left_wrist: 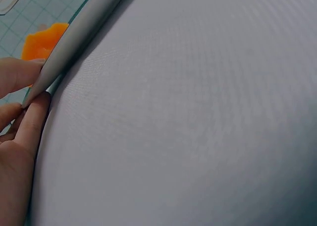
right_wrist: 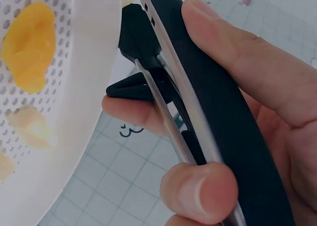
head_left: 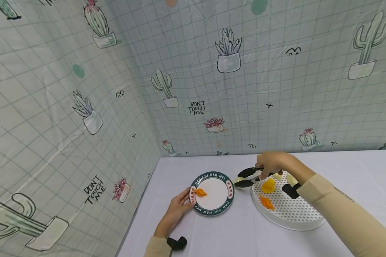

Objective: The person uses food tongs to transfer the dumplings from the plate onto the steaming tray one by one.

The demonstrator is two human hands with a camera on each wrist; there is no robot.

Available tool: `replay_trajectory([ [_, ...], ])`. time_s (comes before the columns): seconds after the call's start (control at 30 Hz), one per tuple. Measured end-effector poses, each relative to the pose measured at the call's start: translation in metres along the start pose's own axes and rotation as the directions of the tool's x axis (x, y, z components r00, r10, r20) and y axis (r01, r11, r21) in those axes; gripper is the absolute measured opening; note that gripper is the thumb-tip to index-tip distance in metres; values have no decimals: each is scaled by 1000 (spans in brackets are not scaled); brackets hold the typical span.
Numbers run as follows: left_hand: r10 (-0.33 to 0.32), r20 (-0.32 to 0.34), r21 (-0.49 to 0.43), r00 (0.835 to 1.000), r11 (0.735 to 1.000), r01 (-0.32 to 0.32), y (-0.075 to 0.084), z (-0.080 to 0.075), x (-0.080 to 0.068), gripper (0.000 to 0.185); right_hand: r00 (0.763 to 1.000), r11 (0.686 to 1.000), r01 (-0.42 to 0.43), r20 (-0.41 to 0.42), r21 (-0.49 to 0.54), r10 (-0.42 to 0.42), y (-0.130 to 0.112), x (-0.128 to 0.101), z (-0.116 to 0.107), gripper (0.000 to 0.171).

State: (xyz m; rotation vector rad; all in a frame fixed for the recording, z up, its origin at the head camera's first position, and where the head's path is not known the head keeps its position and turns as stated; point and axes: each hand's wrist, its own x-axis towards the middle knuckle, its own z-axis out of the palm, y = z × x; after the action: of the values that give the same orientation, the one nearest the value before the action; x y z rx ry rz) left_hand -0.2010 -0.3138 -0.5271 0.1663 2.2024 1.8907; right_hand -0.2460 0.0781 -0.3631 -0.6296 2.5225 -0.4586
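My left hand [head_left: 177, 210] grips the left rim of a round plate [head_left: 226, 203] with a green lettered border; its fingers [left_wrist: 22, 117] pinch the plate's edge [left_wrist: 74, 42]. One orange food piece [head_left: 200, 193] lies on the plate near that hand, also seen as the orange piece [left_wrist: 44, 41] in the left wrist view. My right hand [head_left: 273, 165] holds black-handled tongs [head_left: 249, 177], whose tips sit between the plate and a white perforated tray [head_left: 296, 214]. In the right wrist view my fingers wrap the tongs [right_wrist: 198, 102] beside the tray's rim [right_wrist: 94, 62].
The tray holds a yellow piece [head_left: 268, 185], an orange piece [head_left: 266, 202], pale pieces [head_left: 278, 175] and a black object [head_left: 291, 190]. A cactus-print cloth wall [head_left: 212, 89] stands behind and at the left of the white table [head_left: 244, 239].
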Motion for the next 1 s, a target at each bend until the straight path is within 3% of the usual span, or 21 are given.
replay_trajectory([
  [0.7,16,17,-22,1000,1000,-16,-3,-2,0,73,999,1000,23,-44,-12,-24,2,-4,5,49],
  [1.0,2,4,-11,1000,1000,-2,-4,-4,1,74,993,991,96,-75,91,-89,18,-4,12,49],
])
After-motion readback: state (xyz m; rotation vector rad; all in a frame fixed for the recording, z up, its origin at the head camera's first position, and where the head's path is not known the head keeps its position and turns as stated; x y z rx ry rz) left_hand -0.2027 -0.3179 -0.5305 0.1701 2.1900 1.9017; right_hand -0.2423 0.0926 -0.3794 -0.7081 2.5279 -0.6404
